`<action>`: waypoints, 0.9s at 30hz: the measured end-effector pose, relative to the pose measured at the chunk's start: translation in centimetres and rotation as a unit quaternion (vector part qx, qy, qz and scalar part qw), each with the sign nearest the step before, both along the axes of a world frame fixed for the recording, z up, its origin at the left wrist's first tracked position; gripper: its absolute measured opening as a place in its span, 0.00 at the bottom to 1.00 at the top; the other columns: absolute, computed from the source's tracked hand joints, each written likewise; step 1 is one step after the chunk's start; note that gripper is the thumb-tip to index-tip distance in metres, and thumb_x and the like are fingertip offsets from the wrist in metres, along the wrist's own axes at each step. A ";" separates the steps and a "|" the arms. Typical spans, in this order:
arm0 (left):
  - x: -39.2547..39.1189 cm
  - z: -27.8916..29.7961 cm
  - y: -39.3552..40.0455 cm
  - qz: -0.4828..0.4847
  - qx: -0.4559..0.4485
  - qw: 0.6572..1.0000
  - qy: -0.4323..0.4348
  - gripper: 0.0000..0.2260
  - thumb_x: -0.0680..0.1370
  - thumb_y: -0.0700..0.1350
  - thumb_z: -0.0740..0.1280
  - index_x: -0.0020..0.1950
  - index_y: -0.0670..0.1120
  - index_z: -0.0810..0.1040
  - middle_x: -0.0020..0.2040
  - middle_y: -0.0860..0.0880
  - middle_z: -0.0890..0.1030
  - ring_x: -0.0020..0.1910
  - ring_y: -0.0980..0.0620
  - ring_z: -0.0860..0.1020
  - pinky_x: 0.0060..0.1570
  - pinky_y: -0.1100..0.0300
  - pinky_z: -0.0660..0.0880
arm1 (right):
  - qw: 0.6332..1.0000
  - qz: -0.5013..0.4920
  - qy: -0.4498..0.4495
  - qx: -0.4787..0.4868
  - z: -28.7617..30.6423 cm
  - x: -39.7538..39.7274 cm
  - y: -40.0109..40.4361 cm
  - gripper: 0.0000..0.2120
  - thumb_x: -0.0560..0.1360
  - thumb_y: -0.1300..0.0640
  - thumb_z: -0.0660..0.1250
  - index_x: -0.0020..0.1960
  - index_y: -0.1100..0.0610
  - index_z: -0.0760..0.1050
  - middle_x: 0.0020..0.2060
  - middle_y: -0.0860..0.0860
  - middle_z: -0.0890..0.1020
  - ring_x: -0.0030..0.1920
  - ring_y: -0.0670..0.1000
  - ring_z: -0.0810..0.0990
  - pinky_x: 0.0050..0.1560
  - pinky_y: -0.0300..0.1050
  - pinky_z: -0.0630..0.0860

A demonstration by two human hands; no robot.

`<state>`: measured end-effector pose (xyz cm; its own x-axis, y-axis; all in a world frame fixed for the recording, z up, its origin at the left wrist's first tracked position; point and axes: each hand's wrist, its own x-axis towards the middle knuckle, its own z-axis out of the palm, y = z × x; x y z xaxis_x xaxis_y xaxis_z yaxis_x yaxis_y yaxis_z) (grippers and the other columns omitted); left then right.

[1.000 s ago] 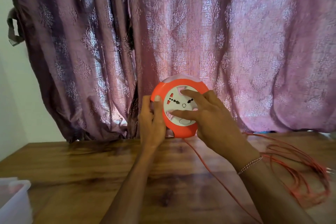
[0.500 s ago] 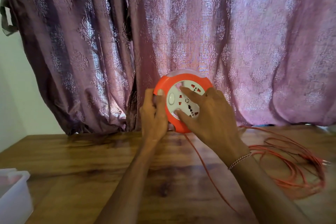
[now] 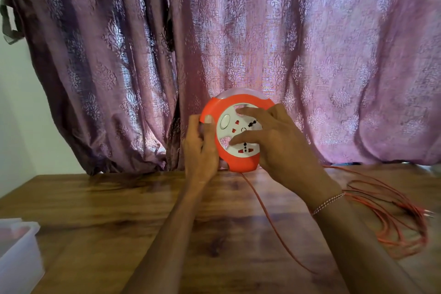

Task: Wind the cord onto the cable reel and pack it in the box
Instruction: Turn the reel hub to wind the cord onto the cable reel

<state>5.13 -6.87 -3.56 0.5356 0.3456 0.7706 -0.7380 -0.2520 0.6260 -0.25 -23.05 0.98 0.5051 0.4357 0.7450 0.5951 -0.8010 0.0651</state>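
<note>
An orange cable reel (image 3: 241, 160) with a white socket face stands upright just above the wooden table (image 3: 119, 210), near its far edge. My left hand (image 3: 200, 150) grips the reel's left rim, thumb on the front. My right hand (image 3: 279, 148) lies on the white face, with fingers hooked into its recesses. A thin orange cord (image 3: 269, 219) drops from the reel's bottom, runs toward me under my right forearm, and ends in a loose heap of loops (image 3: 403, 224) at the right of the table. A white plastic box (image 3: 16, 253) sits at the lower left.
A purple patterned curtain (image 3: 238, 43) hangs right behind the reel along the table's far edge. A pale wall shows at the far left.
The white socket face has rotated inside the orange housing under my right hand's fingers. Both hands and the reel stay in about the same spot; the view shifted slightly.
</note>
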 end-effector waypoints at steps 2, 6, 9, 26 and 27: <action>0.1 0.0 0.0 -0.008 -0.007 1.000 0.007 0.18 0.81 0.60 0.57 0.49 0.45 0.73 0.38 0.60 0.82 0.34 0.64 0.78 0.32 0.66 0.74 | 1.000 -0.025 0.003 -0.009 0.0 0.0 0.3 0.27 0.66 0.68 0.70 0.55 0.40 0.82 0.67 0.49 0.75 0.57 0.58 0.71 0.53 0.57 0.74; -0.1 -0.1 -0.2 0.000 -0.004 1.000 0.011 0.19 0.82 0.59 0.57 0.50 0.44 0.73 0.38 0.55 0.81 0.33 0.62 0.78 0.30 0.61 0.76 | 0.997 -0.064 -0.034 0.005 -0.2 -0.2 0.5 0.21 0.71 0.58 0.64 0.55 0.36 0.81 0.63 0.50 0.77 0.54 0.60 0.72 0.48 0.55 0.72; -0.3 0.0 -0.4 -0.004 -0.012 1.000 0.012 0.17 0.83 0.57 0.58 0.49 0.44 0.73 0.35 0.57 0.80 0.31 0.63 0.78 0.28 0.66 0.73 | 0.994 -0.097 -0.031 0.035 -0.5 -0.4 0.9 0.23 0.71 0.51 0.55 0.61 0.35 0.77 0.59 0.53 0.76 0.54 0.59 0.71 0.50 0.54 0.72; -0.6 0.2 -0.4 0.005 -0.029 0.999 0.035 0.17 0.83 0.55 0.57 0.50 0.41 0.74 0.38 0.52 0.81 0.35 0.62 0.77 0.36 0.58 0.77 | 0.996 0.002 -0.043 0.082 -0.2 0.1 0.1 0.16 0.74 0.63 0.62 0.55 0.52 0.83 0.55 0.54 0.80 0.54 0.58 0.72 0.51 0.50 0.74; -0.6 0.1 -0.4 0.004 -0.028 0.999 0.034 0.17 0.83 0.54 0.57 0.50 0.41 0.74 0.38 0.53 0.82 0.35 0.62 0.78 0.35 0.62 0.77 | 0.998 0.017 -0.030 0.057 0.0 0.0 -0.1 0.17 0.73 0.61 0.60 0.53 0.50 0.84 0.59 0.54 0.79 0.57 0.58 0.72 0.53 0.49 0.73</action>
<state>4.58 -7.29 -3.43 0.5832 0.3917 0.7116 -0.6913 -0.2208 0.6880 -0.27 -23.14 0.94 0.4444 0.3629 0.8190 0.6199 -0.7846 0.0113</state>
